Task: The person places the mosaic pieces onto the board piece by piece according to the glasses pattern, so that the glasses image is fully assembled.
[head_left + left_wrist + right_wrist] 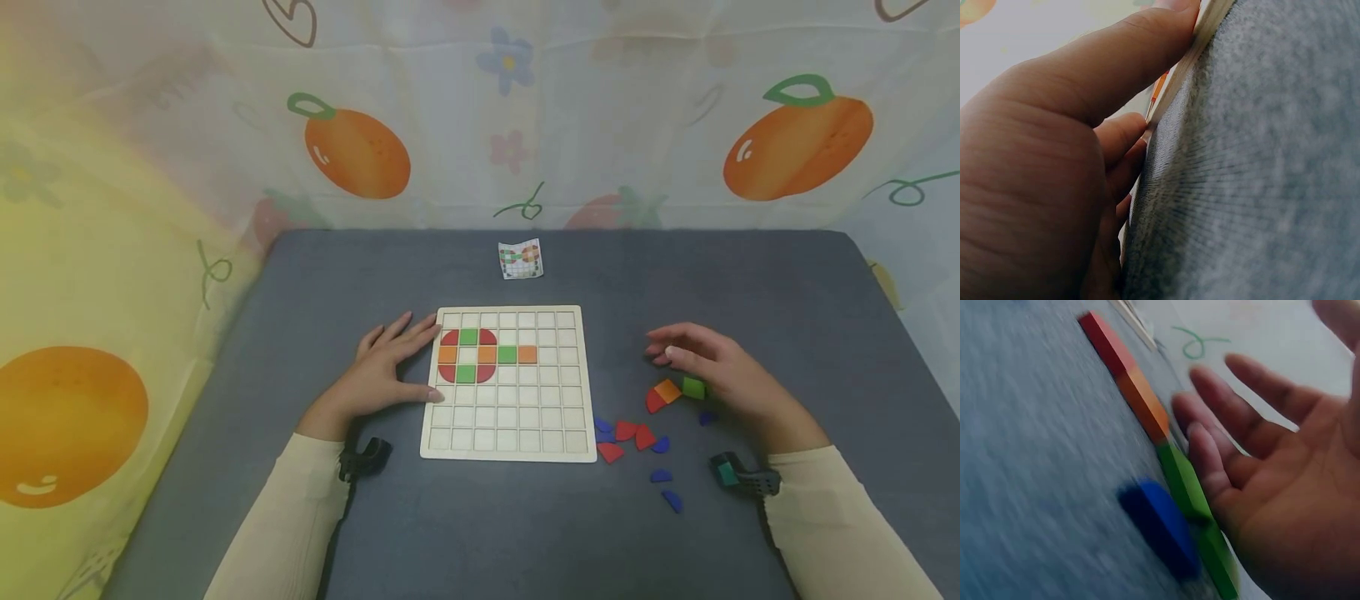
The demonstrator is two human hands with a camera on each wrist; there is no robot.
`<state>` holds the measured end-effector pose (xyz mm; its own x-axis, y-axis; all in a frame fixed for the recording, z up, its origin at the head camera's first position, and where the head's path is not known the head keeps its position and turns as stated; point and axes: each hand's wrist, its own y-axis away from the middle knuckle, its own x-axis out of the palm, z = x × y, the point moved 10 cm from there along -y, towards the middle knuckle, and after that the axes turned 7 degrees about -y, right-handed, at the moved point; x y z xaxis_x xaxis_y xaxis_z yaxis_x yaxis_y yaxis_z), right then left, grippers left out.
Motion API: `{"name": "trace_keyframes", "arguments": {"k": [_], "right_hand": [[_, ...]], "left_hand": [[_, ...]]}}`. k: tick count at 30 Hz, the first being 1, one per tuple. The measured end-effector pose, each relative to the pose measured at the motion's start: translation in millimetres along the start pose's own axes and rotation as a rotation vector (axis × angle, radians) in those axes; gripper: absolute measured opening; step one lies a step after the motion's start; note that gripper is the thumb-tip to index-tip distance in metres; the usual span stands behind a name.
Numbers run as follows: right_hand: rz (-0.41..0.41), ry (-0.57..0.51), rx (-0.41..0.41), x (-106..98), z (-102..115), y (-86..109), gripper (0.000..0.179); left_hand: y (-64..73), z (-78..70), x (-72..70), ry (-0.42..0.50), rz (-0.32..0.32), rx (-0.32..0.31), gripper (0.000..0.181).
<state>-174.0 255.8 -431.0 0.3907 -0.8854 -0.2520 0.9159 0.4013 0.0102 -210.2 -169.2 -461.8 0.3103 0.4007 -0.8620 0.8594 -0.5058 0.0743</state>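
A pale wooden grid board (508, 423) lies on the grey table. My left hand (375, 375) rests at its left edge, thumb tip (1172, 6) and outstretched fingers touching the rim. Toward the board's upper left, red quarter-rounds and green and orange squares form a ring, and a green square (507, 355) and an orange square (527, 355) extend it rightward. My right hand (720, 367), fingers loosely bent and holding nothing, hovers at the right over loose pieces. Nearest it are a green square (693, 387), an orange square (667, 391), a red piece (656, 402) and a blue piece (1160, 528).
Several red and blue pieces (645, 437) lie scattered right of the board, some against its lower right edge. Behind the board sits a small printed pattern card (521, 260). A fruit-patterned curtain (450, 100) hangs beyond the table (360, 267).
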Motion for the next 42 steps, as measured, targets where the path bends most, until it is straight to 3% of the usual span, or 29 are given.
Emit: {"name": "trace_keyframes", "arguments": {"k": [4, 9, 16, 20, 25, 37, 42], "right_hand": [[0.074, 0.061, 0.075, 2.5, -8.2, 4.4, 0.042], [0.164, 0.163, 0.072, 9.4, -8.8, 4.8, 0.050], [0.201, 0.357, 0.026, 14.6, -6.1, 5.6, 0.030], [0.173, 0.400, -0.002, 16.9, -4.5, 2.7, 0.020], [0.136, 0.406, 0.026, 17.9, -4.3, 1.0, 0.017], [-0.031, 0.281, 0.168, 18.0, -5.1, -6.6, 0.013], [-0.075, 0.276, 0.163, 19.7, 5.4, -10.5, 0.013]], "left_hand": [[-0.2, 0.2, -0.1, -0.006, -0.001, -0.002, 0.111], [-0.9, -0.6, -1.0, -0.007, -0.004, 0.006, 0.111], [-2.2, -1.2, 0.6, -0.018, 0.004, 0.004, 0.111], [-1.9, -1.2, 0.7, -0.016, 0.006, 0.004, 0.111], [-1.9, -0.6, 1.2, -0.016, 0.005, 0.004, 0.111], [-0.9, -1.9, 0.0, -0.011, -0.001, 0.010, 0.111], [-0.9, -1.0, 0.0, -0.013, -0.001, 0.005, 0.112]]}}
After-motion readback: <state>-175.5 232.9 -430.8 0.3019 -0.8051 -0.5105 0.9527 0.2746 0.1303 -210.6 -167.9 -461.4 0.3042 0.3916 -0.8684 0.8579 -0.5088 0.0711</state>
